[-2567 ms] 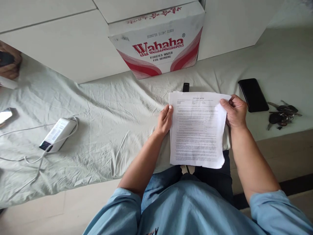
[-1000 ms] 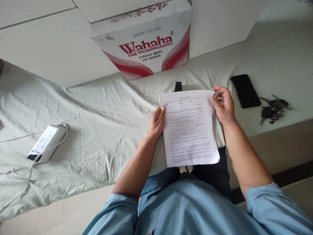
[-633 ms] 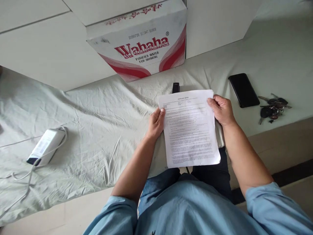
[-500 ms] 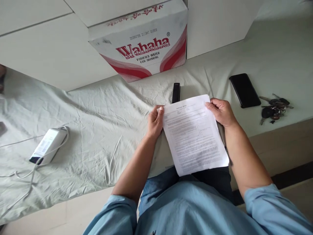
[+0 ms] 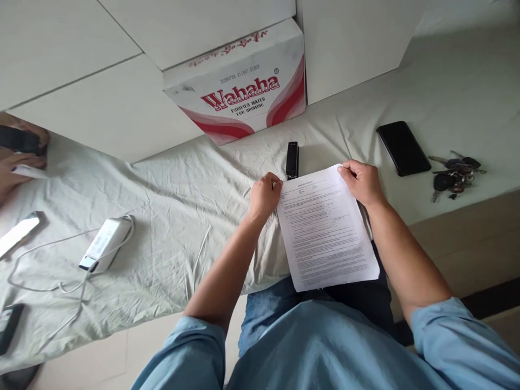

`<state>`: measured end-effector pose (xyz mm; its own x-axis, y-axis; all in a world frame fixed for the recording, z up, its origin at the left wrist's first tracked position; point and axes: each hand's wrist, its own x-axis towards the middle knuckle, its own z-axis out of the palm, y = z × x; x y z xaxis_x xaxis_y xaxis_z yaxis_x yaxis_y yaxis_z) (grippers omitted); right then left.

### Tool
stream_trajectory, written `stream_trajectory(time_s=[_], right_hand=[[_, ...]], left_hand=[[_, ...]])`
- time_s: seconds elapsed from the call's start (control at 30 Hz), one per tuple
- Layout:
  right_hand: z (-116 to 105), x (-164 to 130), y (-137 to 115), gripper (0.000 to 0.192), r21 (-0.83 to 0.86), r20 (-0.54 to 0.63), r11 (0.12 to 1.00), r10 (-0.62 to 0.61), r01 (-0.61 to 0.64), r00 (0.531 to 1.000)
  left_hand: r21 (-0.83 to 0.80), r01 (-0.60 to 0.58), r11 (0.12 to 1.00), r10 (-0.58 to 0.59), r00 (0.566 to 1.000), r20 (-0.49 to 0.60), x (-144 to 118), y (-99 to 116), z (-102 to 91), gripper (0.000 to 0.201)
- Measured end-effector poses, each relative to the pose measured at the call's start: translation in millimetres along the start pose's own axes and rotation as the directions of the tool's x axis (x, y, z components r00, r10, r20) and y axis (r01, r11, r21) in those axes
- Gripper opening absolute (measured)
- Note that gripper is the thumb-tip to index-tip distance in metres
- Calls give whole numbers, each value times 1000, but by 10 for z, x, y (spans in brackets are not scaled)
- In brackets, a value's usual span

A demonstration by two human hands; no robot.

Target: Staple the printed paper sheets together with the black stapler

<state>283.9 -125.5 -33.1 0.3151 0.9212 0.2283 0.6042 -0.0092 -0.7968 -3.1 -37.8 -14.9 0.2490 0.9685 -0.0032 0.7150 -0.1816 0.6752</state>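
Note:
A printed sheet of paper [image 5: 325, 233], possibly more than one layer, slants down from the bed's edge toward my lap with its text facing me. My left hand [image 5: 266, 196] pinches its upper left corner, fingers curled and thumb on the edge. At the upper right corner my right hand [image 5: 361, 181] grips it between thumb and fingers. Just beyond the paper's top edge lies a black stapler [image 5: 292, 159], upright on the cloth and apart from both hands. To the right of my right hand rests a black phone [image 5: 403, 148].
A bunch of keys [image 5: 457, 176] lies right of the phone. Behind stands a Wahaha water carton [image 5: 244, 95] against white panels [image 5: 89, 103]. On the left sheet [image 5: 162, 233] are a white box [image 5: 106, 242] with a cable, another phone [image 5: 18, 233] and a person's hand [image 5: 24, 151].
My view has swung left, bringing the other person's hand and more items in at the left edge. Both hands keep hold of the paper; my left hand's fingers have curled over more.

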Motion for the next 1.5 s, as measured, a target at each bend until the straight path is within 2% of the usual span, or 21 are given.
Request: stream_trajectory(time_s=[0.13, 0.33, 0.4, 0.53, 0.73, 0.83, 1.0, 1.1, 1.17, 1.23, 1.3, 1.4, 1.5], right_hand=[[39, 4, 20, 30, -173, -18, 985, 9, -12, 1000], [68, 25, 68, 29, -328, -54, 942, 58, -72, 997], [71, 25, 96, 30, -348, -66, 934, 64, -83, 996], [71, 25, 130, 32, -341, -98, 936, 52, -82, 994], [51, 38, 105, 26, -347, -77, 931, 93, -114, 993], [27, 42, 106, 25, -283, -83, 955, 70, -91, 994], [-30, 22, 70, 32, -24, -88, 999, 23, -25, 996], [-79, -12, 14, 42, 100, 35, 995, -19, 16, 999], [-112, -33, -12, 43, 218, 148, 976, -46, 13, 988], [-137, -41, -16, 45, 324, 229, 946, -46, -32, 972], [-148, -34, -1, 47, 392, 243, 917, -23, -76, 970], [-137, -4, 24, 51, 444, 133, 893, 20, -77, 991], [-109, 22, 41, 55, 449, -19, 893, 54, -40, 998]], left_hand=[[101, -21, 995, 21, 1000, 1, 141, 5, 52, 9], [70, -119, 990, 126, 986, -106, 188, -136, 223, 19], [11, -210, 978, 209, 965, -158, 178, -199, 265, 27], [-68, -407, 911, 379, 891, -248, 175, -257, 277, 49], [54, -492, 869, 493, 849, -192, 129, -233, 249, 56], [77, -469, 880, 475, 864, -166, 82, -209, 276, 62], [35, -392, 919, 393, 915, -90, 106, -195, 309, 67], [-135, -412, 901, 396, 909, -134, 179, -241, 299, 59], [-314, -367, 876, 313, 926, -210, 218, -279, 295, 52], [-517, -286, 807, 183, 953, -241, 234, -301, 292, 48], [-689, -199, 697, 85, 977, -196, 224, -297, 283, 45], [-827, -99, 553, 31, 995, -98, 171, -259, 249, 69], [-862, -58, 504, 70, 997, -27, 108, -224, 204, 78]])
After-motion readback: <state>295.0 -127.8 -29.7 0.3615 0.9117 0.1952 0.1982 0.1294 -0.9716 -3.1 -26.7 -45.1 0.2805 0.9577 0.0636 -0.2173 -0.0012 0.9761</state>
